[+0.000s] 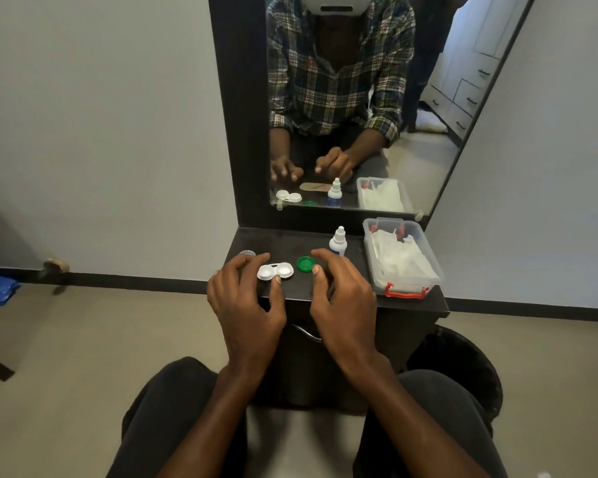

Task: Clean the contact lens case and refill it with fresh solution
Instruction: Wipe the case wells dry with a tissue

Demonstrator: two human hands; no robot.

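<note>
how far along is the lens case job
Done: both wells look uncovered, the green cap lying beside the open lens case. In hand: the left hand pinches the case; the right hand hovers by the cap. Left: cleaning and refilling; the solution bottle stands untouched, capped.

Walls point(101, 115): plain white, with black skirting point(135, 282). Floor point(83, 339): beige. Black-framed mirror point(428, 160) at 12 o'clock, above black vanity shelf point(283, 243). White drawers point(470, 94) reflected at 1 o'clock. Round black bin point(463, 360) at 4 o'clock.
</note>
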